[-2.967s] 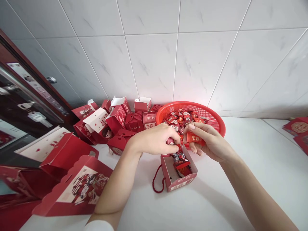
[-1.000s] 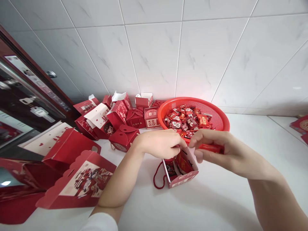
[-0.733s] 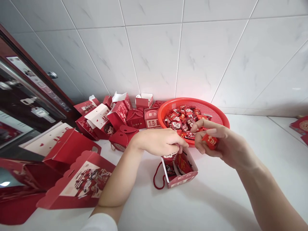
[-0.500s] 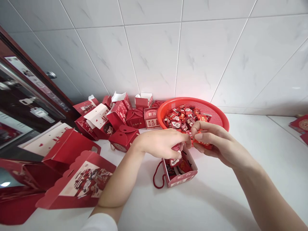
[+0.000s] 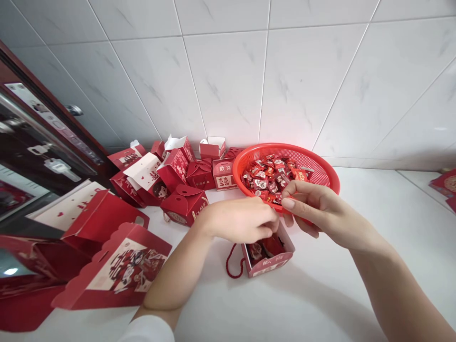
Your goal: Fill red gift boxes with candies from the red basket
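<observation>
Over the back left of an open red gift box [image 5: 269,263] is my left hand [image 5: 245,221], palm down, its fingers curled together; what they hold, if anything, is hidden. Inside the box lie red wrapped sweets [image 5: 272,246], partly covered by that hand. A dark red cord handle [image 5: 228,267] loops out on the box's left. My right hand [image 5: 317,209] is at the front rim of a red mesh basket [image 5: 322,166], thumb and fingers slightly apart, with no sweet visible between them. Many small wrapped sweets [image 5: 270,175] fill the basket's middle.
Several red gift boxes [image 5: 183,204] crowd the left and back of the white counter [image 5: 306,304]. Larger red cartons [image 5: 124,266] stand at the near left. A dark cabinet with keys [image 5: 59,166] is at the far left, a tiled wall [image 5: 228,85] behind, red printed items [image 5: 447,183] at the right.
My left hand has lowered towards the box, and the sweet seen in its fingers is out of sight. The red packet by my right hand no longer shows, and its fingers have loosened.
</observation>
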{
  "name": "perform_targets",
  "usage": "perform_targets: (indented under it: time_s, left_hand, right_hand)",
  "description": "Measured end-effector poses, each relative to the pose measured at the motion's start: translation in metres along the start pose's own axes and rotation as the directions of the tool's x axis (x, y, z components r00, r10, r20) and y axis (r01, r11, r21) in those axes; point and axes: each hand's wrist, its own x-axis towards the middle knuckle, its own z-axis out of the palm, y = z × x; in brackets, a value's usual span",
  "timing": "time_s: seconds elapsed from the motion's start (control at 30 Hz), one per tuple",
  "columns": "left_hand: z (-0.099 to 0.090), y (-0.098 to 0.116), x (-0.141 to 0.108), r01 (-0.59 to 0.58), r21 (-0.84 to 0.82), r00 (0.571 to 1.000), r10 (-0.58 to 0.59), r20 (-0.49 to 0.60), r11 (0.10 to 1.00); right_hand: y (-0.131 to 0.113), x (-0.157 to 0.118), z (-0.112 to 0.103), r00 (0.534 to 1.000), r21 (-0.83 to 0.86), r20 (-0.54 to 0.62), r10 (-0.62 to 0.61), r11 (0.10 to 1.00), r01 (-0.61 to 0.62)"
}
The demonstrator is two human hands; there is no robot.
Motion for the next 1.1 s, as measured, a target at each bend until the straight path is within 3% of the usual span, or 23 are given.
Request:
perform_targets:
  time_s: [0.13,0.23,0.3,0.37,0.47,0.8,1.1]
  left_hand:
    - [-0.016,-0.003,-0.021,0.086,-0.091,0.984,-0.099,-0.15,0.992]
    - [-0.021,-0.007,-0.028,0.172,-0.049,0.952,-0.179,-0.249,0.984]
    - [-0.02,-0.011,-0.025,0.238,0.009,0.946,-0.23,-0.228,0.971]
    - [-0.018,-0.015,-0.019,0.265,0.035,0.958,-0.259,-0.125,0.964]
    - [-0.013,-0.019,-0.01,0.22,-0.004,0.976,-0.22,0.0,0.976]
    - [-0.006,0.0,-0.017,-0.008,-0.005,0.985,0.007,-0.172,1.0]
    - [-0.003,-0.004,-0.014,-0.004,-0.009,0.983,0.002,-0.185,1.0]
  right_hand:
    - [0.001,-0.001,0.003,1.0,0.039,0.029,-0.007,0.999,0.006]
    - [0.004,0.0,0.007,0.998,0.024,0.053,-0.024,0.999,0.023]
    - [0.006,0.0,0.011,0.996,-0.067,0.064,-0.06,0.996,0.065]
    - [0.007,0.0,0.016,0.991,-0.192,0.093,-0.095,0.975,0.111]
    - [0.008,-0.001,0.023,0.988,-0.325,0.127,-0.09,0.937,0.127]
    - [0.001,-0.033,0.022,0.945,-0.548,0.317,-0.082,0.797,0.253]
    - [0.01,-0.037,0.047,0.926,-0.738,0.373,-0.055,0.588,0.332]
